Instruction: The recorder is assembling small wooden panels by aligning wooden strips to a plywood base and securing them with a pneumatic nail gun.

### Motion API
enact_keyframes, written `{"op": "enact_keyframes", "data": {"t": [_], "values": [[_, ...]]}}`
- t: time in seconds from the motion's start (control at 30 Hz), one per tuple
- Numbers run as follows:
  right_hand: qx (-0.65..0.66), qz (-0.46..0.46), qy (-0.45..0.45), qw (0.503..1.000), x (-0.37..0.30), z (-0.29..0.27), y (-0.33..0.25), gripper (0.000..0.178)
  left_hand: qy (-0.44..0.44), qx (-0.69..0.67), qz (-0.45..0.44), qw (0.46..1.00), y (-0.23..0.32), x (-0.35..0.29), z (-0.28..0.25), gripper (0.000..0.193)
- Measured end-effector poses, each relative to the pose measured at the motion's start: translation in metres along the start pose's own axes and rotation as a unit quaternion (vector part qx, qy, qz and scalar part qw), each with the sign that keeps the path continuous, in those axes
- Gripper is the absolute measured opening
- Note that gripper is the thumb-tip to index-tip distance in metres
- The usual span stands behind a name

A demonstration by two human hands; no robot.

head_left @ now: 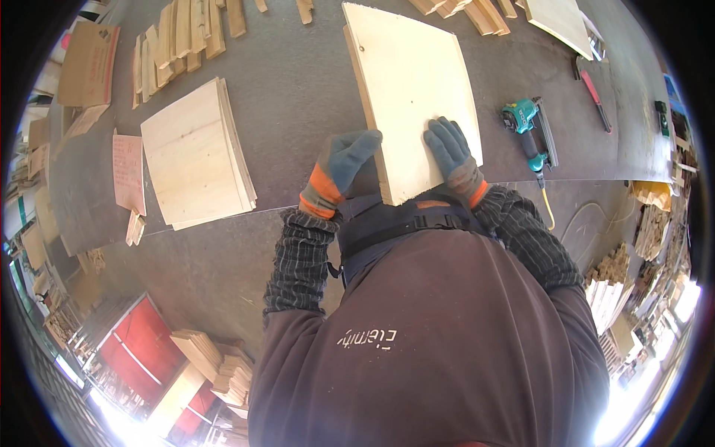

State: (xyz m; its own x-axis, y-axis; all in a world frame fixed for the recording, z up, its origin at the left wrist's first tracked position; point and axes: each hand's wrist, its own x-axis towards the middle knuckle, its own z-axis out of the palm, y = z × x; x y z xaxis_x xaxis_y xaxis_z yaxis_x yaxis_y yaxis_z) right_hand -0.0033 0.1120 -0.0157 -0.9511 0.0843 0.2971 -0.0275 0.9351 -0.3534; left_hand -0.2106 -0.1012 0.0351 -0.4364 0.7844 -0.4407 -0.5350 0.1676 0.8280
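A pale wooden panel (417, 89) lies in front of me, its near end overhanging the table edge by my waist. Along its left side a strip of wood (363, 97) shows under the top face. My left hand (339, 167), in a blue-grey and orange glove, is closed on the panel's left edge near the close corner. On the top face, towards the right side, my right hand (452, 153) rests flat with fingers stretched. Right of the panel lies a teal nail gun (530, 134) with a yellow air hose (550, 208).
A stack of square panels (195, 156) lies at left, beside a pinkish written sheet (129, 173) and a cardboard box (88, 65). Wooden strips (179, 37) are piled at the far left, more strips (484, 15) at far right. A red-handled hammer (593, 93) lies farther right.
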Motion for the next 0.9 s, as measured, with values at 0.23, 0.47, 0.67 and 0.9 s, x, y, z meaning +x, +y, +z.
{"op": "enact_keyframes", "data": {"t": [0.23,0.47,0.67,0.9], "values": [[0.008,-0.002,-0.008,1.000,0.004,-0.008,-0.001,0.058,0.081,0.107,-0.053,0.990,0.017,-0.002,0.008,0.052],[-0.073,0.293,0.073,0.951,-0.074,-0.051,0.087,0.082,0.055,0.003,-0.036,0.998,0.008,-0.006,0.006,0.049],[-0.214,0.470,-0.140,0.845,-0.160,-0.039,0.196,0.067,0.071,0.075,-0.035,0.994,0.010,-0.009,0.007,0.054],[0.142,0.476,0.037,0.867,-0.142,-0.044,0.214,0.048,0.080,0.046,-0.046,0.995,0.004,-0.006,0.000,0.049]]}}
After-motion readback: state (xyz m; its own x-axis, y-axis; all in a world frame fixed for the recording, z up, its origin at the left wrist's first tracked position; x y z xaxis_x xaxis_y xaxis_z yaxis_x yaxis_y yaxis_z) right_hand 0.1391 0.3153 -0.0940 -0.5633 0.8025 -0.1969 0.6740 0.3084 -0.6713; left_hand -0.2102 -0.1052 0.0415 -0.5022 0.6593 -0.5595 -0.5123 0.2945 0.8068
